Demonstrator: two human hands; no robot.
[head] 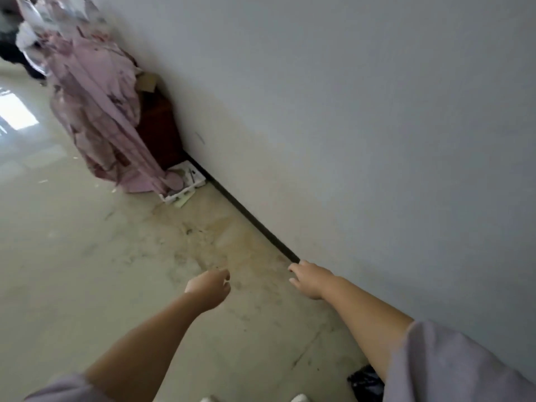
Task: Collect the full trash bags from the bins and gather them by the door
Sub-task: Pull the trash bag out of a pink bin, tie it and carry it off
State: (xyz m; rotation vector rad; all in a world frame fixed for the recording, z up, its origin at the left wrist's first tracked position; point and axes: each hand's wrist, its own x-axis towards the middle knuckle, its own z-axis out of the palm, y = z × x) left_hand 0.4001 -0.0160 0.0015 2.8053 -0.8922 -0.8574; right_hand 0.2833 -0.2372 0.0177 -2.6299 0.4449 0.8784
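Note:
Both my arms reach forward over a stained pale floor [87, 256]. My left hand [209, 287] has its fingers curled in and holds nothing. My right hand [310, 278] hovers near the wall's dark baseboard [255, 220] with loosely bent fingers, empty. A black trash bag [366, 382] lies on the floor at the bottom right, under my right forearm and partly hidden by my sleeve. Neither hand touches it.
A grey wall [377, 111] runs along the right. Pink cloth [98, 117] drapes over a dark red cabinet [161, 132] against the wall at the far left. A white tray [185, 184] lies on the floor beside it.

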